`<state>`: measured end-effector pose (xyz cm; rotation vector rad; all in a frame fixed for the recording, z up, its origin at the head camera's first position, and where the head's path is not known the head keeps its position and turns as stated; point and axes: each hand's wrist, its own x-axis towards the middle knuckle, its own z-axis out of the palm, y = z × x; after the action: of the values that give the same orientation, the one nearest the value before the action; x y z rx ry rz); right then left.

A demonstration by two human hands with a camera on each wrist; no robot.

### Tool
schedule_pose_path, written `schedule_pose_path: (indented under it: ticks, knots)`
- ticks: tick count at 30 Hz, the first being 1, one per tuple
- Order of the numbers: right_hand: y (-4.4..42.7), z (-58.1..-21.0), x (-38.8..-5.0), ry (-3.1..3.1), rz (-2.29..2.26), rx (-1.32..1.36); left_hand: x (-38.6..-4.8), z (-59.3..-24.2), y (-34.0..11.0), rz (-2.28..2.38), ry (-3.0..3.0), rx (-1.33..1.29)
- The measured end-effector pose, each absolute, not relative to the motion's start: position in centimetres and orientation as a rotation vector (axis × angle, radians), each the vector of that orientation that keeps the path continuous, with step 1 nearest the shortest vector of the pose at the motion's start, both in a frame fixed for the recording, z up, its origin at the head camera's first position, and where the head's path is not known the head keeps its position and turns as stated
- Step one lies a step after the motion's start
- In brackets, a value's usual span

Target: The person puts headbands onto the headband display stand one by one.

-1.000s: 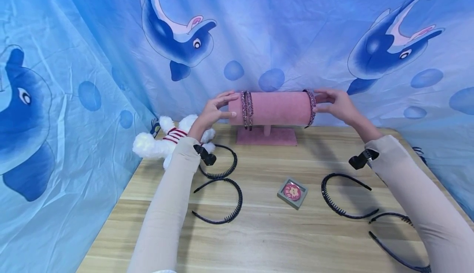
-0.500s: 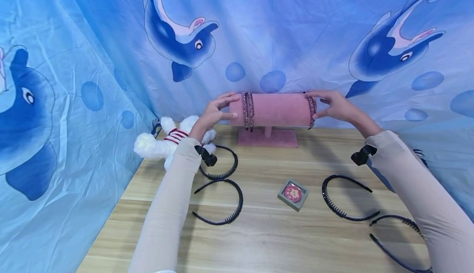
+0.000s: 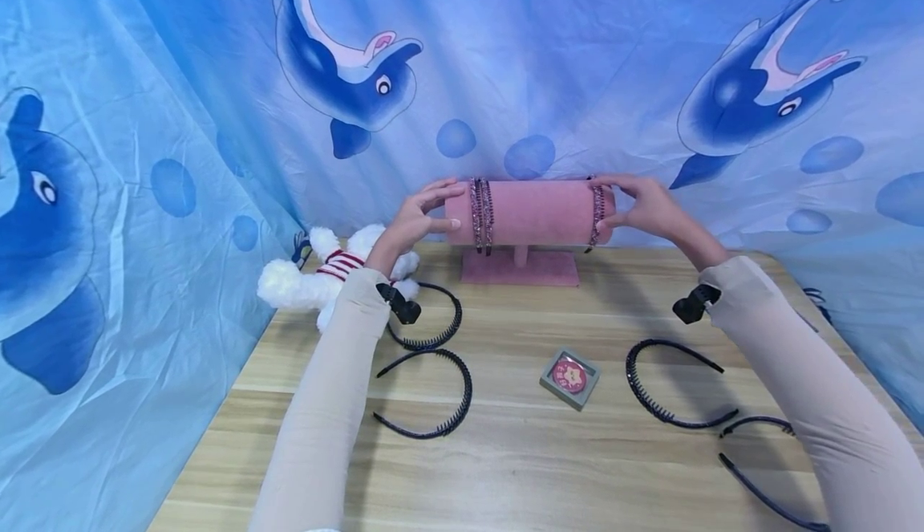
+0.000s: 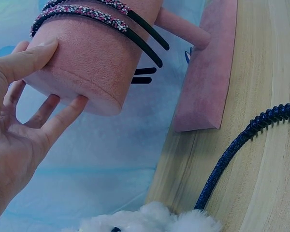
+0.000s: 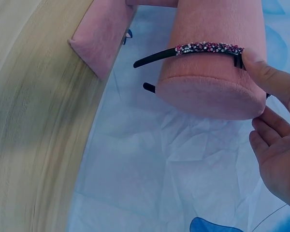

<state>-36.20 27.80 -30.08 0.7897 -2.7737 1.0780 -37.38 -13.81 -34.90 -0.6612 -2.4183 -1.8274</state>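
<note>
A pink velvet headband stand, a padded roll on a post and flat base, stands at the back of the table. My left hand holds the roll's left end, thumb in front and fingers around the end face, as the left wrist view shows. Two beaded headbands circle the roll close to that hand. At the roll's right end my right hand holds another beaded headband, which sits around the roll just in from its end. The thumb presses on its beads; part of the band's far side is hidden.
Two dark toothed headbands lie on the left of the table, beside a white plush toy in a striped top. Two more dark headbands lie on the right. A small grey-framed box lies mid-table. A blue dolphin-print curtain hangs behind.
My right hand has moved left, sliding the beaded headband from the roll's right edge a little further inward. The left hand has stayed on the roll's left end.
</note>
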Motion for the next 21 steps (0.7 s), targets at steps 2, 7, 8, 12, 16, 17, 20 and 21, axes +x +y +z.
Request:
schedule_pose_path:
  ticks: [2, 7, 8, 12, 16, 17, 20, 21]
  knots:
    - [27.6, -30.1, -36.3, -2.769, 1.075, 0.779, -37.3, -34.8, -13.8, -1.834, -2.415, -0.664]
    - [26.9, -30.2, -36.7, -2.782, 1.045, 0.773, -37.2, -34.8, -13.9, -1.846, -2.427, -0.66]
    - [26.7, -30.2, -36.7, -2.788, 1.043, 0.773, -37.1, -34.7, -13.9, -1.847, -2.432, -0.655]
    - [25.9, -30.0, -36.9, -2.81, 1.042, 0.747, -36.4, -33.9, -13.7, -1.849, -2.461, -0.643]
    - [25.3, -29.9, -37.2, -2.823, 1.013, 0.723, -36.5, -34.1, -13.7, -1.847, -2.442, -0.647]
    - [25.2, -29.8, -37.3, -2.826, 1.003, 0.722, -36.5, -34.2, -13.7, -1.843, -2.435, -0.65]
    - [25.0, -29.6, -37.4, -2.832, 0.978, 0.717, -37.2, -34.8, -13.8, -1.832, -2.425, -0.649]
    - [24.9, -29.5, -37.4, -2.834, 0.983, 0.719, -37.2, -34.8, -13.8, -1.828, -2.427, -0.652]
